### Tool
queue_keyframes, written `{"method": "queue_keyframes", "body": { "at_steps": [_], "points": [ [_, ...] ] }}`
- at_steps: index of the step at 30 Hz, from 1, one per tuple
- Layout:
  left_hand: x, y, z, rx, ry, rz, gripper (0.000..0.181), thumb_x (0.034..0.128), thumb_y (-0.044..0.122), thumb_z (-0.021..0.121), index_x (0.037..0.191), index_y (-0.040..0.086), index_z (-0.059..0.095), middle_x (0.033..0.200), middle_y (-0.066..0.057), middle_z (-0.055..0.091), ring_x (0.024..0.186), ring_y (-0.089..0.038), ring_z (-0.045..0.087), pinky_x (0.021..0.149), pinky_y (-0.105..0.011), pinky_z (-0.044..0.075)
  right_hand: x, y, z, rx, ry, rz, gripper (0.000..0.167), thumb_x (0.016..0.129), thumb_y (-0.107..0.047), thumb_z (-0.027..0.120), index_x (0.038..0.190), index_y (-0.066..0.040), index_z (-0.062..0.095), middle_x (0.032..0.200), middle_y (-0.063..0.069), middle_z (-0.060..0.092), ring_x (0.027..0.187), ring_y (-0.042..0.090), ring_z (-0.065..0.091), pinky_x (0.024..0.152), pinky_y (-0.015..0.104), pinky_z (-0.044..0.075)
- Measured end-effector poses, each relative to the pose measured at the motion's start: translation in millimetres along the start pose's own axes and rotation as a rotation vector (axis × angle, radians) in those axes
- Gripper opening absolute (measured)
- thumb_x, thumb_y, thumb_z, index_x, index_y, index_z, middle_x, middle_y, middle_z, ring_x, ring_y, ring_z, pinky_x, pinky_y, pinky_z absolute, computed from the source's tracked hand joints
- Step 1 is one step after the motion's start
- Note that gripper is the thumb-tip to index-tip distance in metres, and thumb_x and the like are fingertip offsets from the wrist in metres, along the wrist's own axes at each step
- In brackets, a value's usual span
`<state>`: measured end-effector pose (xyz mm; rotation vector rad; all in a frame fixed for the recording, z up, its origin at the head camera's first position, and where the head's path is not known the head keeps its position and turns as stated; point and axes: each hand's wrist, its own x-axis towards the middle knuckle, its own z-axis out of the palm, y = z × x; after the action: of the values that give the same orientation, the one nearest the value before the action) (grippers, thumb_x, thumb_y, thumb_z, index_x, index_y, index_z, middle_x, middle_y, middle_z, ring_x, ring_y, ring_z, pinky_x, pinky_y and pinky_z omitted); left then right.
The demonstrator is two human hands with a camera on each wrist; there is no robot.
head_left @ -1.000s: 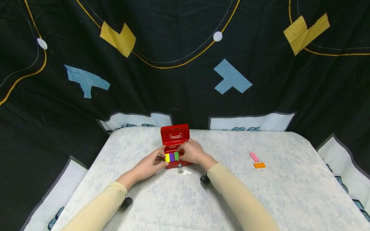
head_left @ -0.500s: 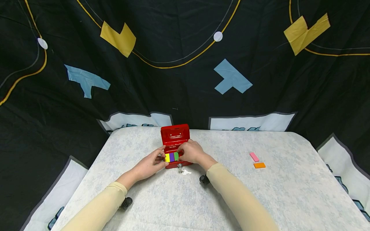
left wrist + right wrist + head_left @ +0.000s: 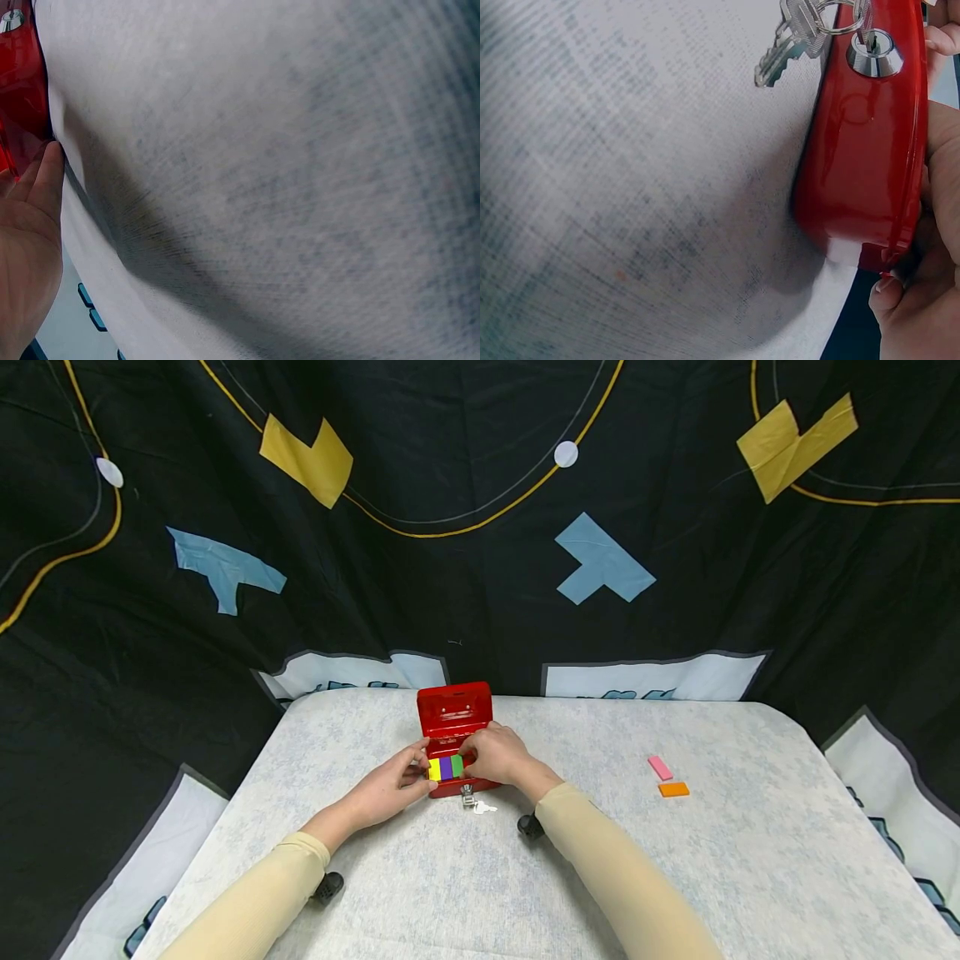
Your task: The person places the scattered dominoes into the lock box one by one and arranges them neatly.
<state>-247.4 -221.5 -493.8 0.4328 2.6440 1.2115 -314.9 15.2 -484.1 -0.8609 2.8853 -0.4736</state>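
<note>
A red cash box [image 3: 455,710] stands on the table with its lid raised. Inside its base, a yellow block [image 3: 434,769], a purple block [image 3: 446,767] and a green block [image 3: 457,766] lie side by side. My left hand [image 3: 386,791] rests against the box's left side, thumb near the front corner and fingers toward the back. In the left wrist view, straight fingers touch the red wall. My right hand [image 3: 497,755] reaches over the right rim and pinches the green block; its fingertips are partly hidden. Keys [image 3: 802,30] hang from the front lock [image 3: 874,51].
A pink block [image 3: 660,767] and an orange block [image 3: 673,790] lie apart on the right of the cloth-covered table [image 3: 750,860]. A dark curtain [image 3: 480,602] hangs behind the table's back edge.
</note>
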Motion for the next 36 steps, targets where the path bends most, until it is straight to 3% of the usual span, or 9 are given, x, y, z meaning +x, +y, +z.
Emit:
{"method": "queue_keyframes", "body": {
  "at_steps": [36],
  "points": [
    [0.2,0.9,0.4,0.009,0.003,0.018,0.034,0.0980,0.037,0.071,0.116,0.015,0.053,0.168,0.000,0.025,0.129,-0.024,0.058,0.108,-0.043,0.048,-0.5,-1.1,-0.7,-0.001,-0.023,0.025,0.042,0.082,-0.040,0.085,0.119,-0.021,0.078,0.107,-0.009,0.075,0.106,0.014,0.053,0.101,0.038,0.044]
  ]
}}
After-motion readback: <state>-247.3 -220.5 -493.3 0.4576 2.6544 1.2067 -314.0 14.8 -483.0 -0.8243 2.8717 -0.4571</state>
